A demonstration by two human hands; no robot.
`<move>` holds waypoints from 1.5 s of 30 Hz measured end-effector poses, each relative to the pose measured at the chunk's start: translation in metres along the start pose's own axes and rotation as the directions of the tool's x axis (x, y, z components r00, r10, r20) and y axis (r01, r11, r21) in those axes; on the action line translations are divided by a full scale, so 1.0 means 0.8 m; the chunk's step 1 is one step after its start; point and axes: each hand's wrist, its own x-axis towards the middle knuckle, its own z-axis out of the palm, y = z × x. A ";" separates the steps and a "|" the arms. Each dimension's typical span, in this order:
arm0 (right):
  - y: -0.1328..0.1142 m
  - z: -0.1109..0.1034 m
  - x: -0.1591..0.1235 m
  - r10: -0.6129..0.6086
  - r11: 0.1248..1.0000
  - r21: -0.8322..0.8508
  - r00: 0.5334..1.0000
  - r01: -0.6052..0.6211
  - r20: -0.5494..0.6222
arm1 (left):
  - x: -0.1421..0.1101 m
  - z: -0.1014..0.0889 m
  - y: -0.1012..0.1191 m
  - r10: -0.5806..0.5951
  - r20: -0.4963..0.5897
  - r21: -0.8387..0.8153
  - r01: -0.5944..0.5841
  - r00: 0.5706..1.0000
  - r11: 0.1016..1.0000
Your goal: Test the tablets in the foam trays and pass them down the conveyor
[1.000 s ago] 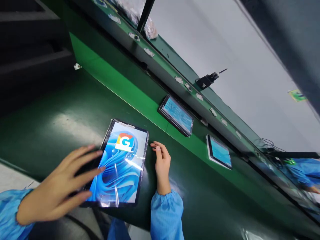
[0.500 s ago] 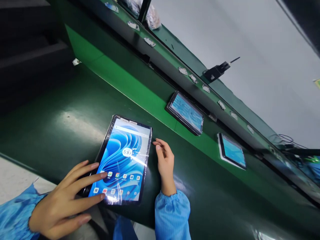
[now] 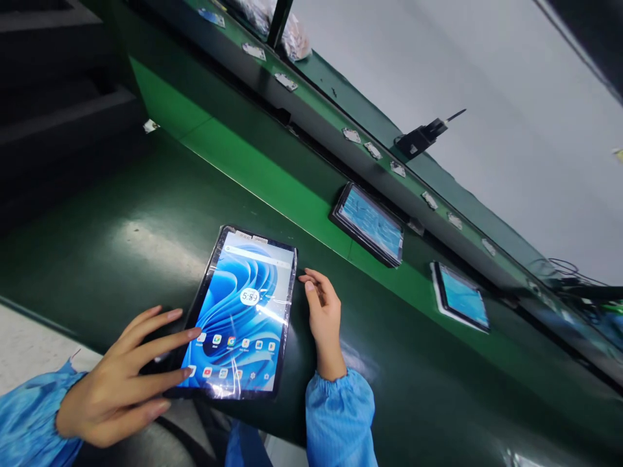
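While the left hand (image 3: 117, 383), lower left of frame, is released and spread, the nearer of the two, its longer fingers overlapping the lower-left part of the tablet (image 3: 238, 279) (contact cannot be told), the tablet itself lies face up on the green table (image 3: 121, 194), lower centre, to that hand's right. Long axis runs up the frame with a slight rightward lean. Right hand (image 3: 325, 318), just beyond the tablet's right edge, is loosely curled, not clenched, nothing visible in its grasp, fingertips toward upper left.
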 end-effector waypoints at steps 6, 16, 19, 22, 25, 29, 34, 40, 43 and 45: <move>-0.002 0.003 -0.007 0.012 0.998 0.064 1.000 -0.012 -0.011 | 0.045 0.000 0.001 -0.645 -0.224 -0.574 0.437 0.730 0.693; -0.006 0.036 -0.051 0.076 0.921 0.368 0.984 -0.130 0.158 | 0.131 0.041 -0.003 -0.853 0.010 -0.900 0.377 0.521 0.220; -0.004 0.039 -0.056 0.057 0.908 0.400 0.983 -0.125 0.176 | 0.145 0.042 -0.007 -0.830 0.027 -0.896 0.382 0.556 0.227; -0.002 0.035 -0.055 0.045 0.904 0.407 0.976 -0.129 0.211 | 0.154 0.039 -0.014 -0.805 0.034 -0.888 0.388 0.592 0.247; -0.004 0.025 -0.049 0.051 0.906 0.391 0.960 -0.159 0.274 | 0.158 0.034 -0.017 -0.801 0.042 -0.884 0.396 0.597 0.248; -0.011 0.007 -0.050 0.062 0.912 0.354 0.925 -0.205 0.376 | 0.160 0.024 -0.018 -0.794 0.084 -0.894 0.398 0.603 0.207; -0.007 0.001 -0.064 0.039 0.945 0.282 0.915 -0.164 0.401 | 0.156 0.018 -0.018 -0.795 0.118 -0.875 0.440 0.595 0.199; -0.005 0.012 -0.063 0.009 0.950 0.295 0.951 -0.105 0.310 | 0.143 0.019 -0.015 -0.766 0.112 -0.757 0.554 0.633 0.346; -0.010 0.021 -0.062 0.011 0.944 0.315 0.963 -0.099 0.271 | 0.140 0.018 -0.015 -0.737 0.109 -0.690 0.585 0.667 0.427; -0.013 0.026 -0.063 0.021 0.938 0.330 0.967 -0.107 0.255 | 0.138 0.017 -0.017 -0.724 0.102 -0.665 0.588 0.682 0.460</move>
